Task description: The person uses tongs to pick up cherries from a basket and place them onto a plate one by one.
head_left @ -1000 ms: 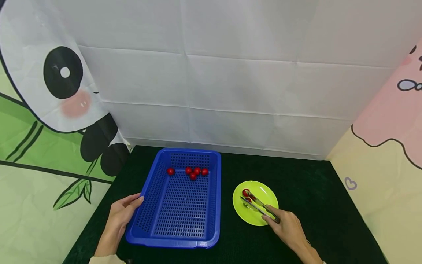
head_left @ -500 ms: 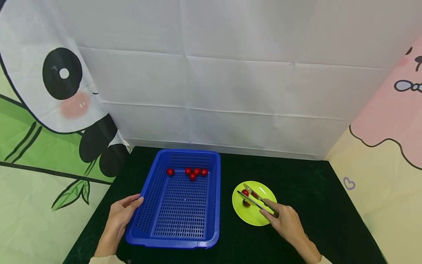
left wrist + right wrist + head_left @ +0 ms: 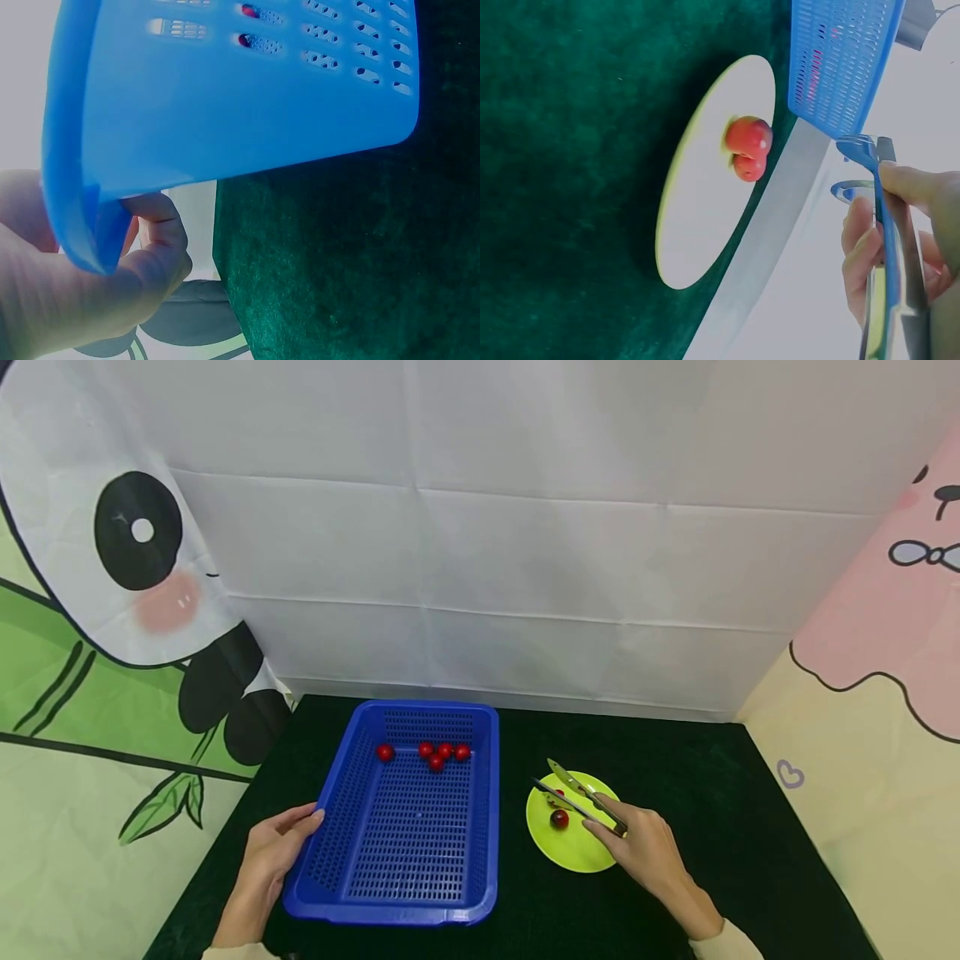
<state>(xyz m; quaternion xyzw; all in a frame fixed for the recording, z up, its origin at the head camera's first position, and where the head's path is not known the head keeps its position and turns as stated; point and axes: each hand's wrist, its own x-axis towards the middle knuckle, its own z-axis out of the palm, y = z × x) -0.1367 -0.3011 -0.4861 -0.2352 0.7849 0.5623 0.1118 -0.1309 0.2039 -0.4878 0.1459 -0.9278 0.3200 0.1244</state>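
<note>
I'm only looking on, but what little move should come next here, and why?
Probably the right hand should swing the tongs over to the basket. The tongs are open and hold nothing above the plate, where two tomatoes lie, while five more tomatoes sit in the basket, whose rim the left hand holds.
</note>
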